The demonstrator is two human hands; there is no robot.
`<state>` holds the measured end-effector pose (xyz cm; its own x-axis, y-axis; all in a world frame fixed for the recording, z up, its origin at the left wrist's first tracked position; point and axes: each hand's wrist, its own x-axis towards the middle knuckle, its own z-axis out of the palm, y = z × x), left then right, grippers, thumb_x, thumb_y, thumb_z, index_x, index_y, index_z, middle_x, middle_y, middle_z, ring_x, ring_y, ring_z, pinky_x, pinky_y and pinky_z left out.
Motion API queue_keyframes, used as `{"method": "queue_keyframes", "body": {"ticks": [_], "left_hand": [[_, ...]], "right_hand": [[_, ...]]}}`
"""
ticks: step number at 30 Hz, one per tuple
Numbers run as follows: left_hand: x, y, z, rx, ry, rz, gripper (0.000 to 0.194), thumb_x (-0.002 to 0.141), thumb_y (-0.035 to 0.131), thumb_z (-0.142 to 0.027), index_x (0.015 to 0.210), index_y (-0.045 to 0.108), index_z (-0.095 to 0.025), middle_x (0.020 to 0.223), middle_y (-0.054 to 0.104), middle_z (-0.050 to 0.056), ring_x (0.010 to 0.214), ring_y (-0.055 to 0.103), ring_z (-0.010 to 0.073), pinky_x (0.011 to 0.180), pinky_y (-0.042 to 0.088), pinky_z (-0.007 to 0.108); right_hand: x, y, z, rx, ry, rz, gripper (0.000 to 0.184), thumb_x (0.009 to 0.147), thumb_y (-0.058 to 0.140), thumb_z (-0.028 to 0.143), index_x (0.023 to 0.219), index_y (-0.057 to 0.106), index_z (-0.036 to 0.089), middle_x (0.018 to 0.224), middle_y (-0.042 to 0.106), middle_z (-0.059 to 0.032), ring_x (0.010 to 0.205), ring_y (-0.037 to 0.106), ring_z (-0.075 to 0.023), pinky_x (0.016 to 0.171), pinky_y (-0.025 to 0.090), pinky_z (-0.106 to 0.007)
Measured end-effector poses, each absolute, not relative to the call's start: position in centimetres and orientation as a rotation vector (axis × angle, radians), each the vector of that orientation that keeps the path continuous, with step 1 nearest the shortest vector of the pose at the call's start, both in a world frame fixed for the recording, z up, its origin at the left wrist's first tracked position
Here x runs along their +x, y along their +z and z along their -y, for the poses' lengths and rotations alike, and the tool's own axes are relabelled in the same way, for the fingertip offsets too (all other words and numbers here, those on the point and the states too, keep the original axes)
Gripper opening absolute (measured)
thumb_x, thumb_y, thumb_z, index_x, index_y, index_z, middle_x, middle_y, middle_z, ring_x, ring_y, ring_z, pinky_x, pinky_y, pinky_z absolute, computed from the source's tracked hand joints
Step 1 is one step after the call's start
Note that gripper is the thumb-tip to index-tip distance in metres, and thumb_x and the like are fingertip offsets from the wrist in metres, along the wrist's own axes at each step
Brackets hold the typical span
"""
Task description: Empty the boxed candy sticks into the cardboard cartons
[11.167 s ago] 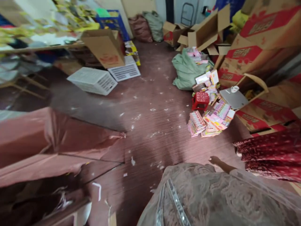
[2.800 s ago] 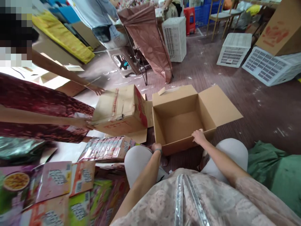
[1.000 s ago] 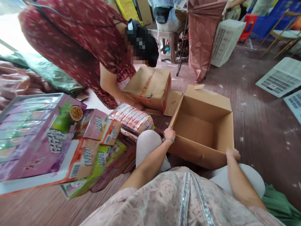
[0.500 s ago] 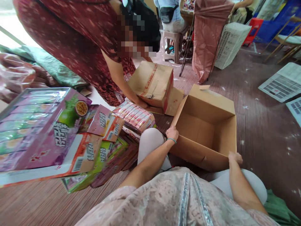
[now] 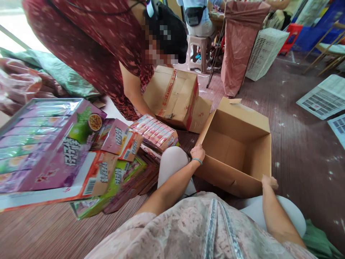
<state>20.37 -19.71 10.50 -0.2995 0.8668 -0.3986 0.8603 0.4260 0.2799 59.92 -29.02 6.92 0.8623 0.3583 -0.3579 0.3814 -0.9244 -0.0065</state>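
An open cardboard box [image 5: 229, 138] with bare inner walls stands between my knees, its far flap tilted outward. My left hand [image 5: 197, 153], with a teal bracelet at the wrist, grips the box's near left corner. At the near right corner my right hand [image 5: 270, 182] is closed over the edge. To my left lie stacked display packs: a large purple one [image 5: 54, 151] with wrapped sticks and a passion fruit picture, and a pink-wrapped pack [image 5: 155, 132] beside my left knee.
Ahead, a co-worker in dark red [image 5: 94, 46] bends over a taped cardboard box [image 5: 175, 97], one hand hidden behind it. A pink sack [image 5: 239, 46] hangs on a stand near white plastic crates [image 5: 265, 54]. Another person sits on a stool [image 5: 198, 52].
The co-worker's taped box has tilted and shifted slightly left, and the co-worker's lower hand has gone out of sight behind it. My hands keep the same hold on the open box.
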Motion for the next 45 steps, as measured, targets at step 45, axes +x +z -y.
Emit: {"method": "queue_keyframes", "body": {"ticks": [45], "left_hand": [[20.0, 10.9, 19.4, 1.379, 0.052, -2.219, 0.037, 0.109, 0.041, -0.014, 0.125, 0.073, -0.011, 0.116, 0.078, 0.023, 0.115, 0.078, 0.0299, 0.092, 0.058, 0.034]], "right_hand": [[58.9, 7.0, 28.8, 2.963, -0.514, -0.609, 0.043, 0.107, 0.062, 0.034, 0.135, 0.076, 0.003, 0.130, 0.074, -0.0297, 0.130, 0.072, -0.0404, 0.109, 0.062, -0.042]]}}
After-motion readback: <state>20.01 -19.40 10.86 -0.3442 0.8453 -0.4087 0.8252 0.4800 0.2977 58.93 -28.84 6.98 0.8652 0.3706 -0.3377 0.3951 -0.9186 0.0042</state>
